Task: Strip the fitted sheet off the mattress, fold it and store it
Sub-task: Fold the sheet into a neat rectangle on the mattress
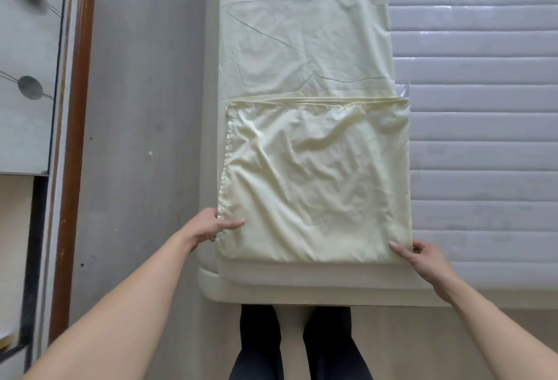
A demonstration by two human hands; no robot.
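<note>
The pale yellow fitted sheet (314, 174) lies as a long strip along the left part of the mattress (483, 138). Its near end is folded over into a square flap with a gathered elastic hem on the left. My left hand (211, 225) pinches the flap's near-left corner, thumb on top. My right hand (422, 259) pinches the near-right corner, at the edge of the quilted bare mattress surface. Both corners sit low near the bed's foot.
The cream bed base (271, 292) rounds off at the foot, right in front of my legs (302, 346). Grey floor (145, 138) runs along the bed's left side. A wood-framed mirrored cabinet (72, 138) stands at far left.
</note>
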